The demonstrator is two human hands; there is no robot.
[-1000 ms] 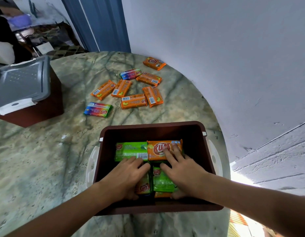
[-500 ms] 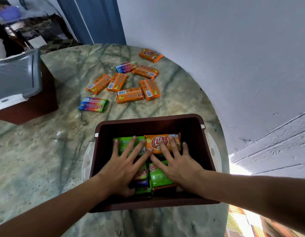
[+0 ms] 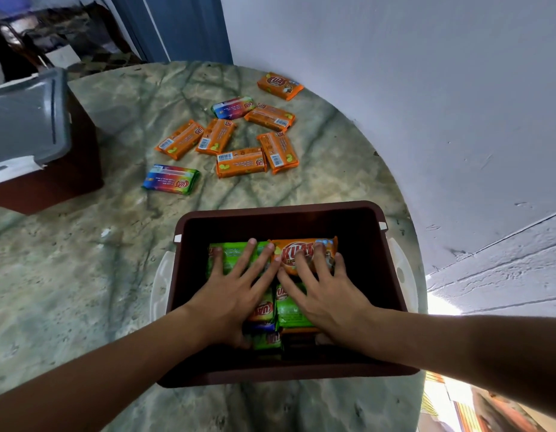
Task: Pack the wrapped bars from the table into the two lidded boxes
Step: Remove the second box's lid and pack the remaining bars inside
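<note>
Open box [image 3: 379, 260]: dark maroon-brown walls, white side handles [image 3: 160, 285].
Bars inside it: bright green wrapper [image 3: 231, 257] at 9 o'clock of an orange wrapper [image 3: 304, 252] with red-and-white logo; more green and orange ones beneath.
Loose bars at 12 o'clock of the box: six orange wrappers [image 3: 241, 162] with white barcode patches and lime spots; two rainbow wrappers [image 3: 170, 179], blue through red to green.
Table [image 3: 68, 275]: grey-green marble, dark veins.
Second box [image 3: 52, 179] at 10 o'clock: maroon, grey lid [image 3: 24, 116], white latch.
Wall [image 3: 395, 73]: white. Door [image 3: 183, 26]: blue.
</note>
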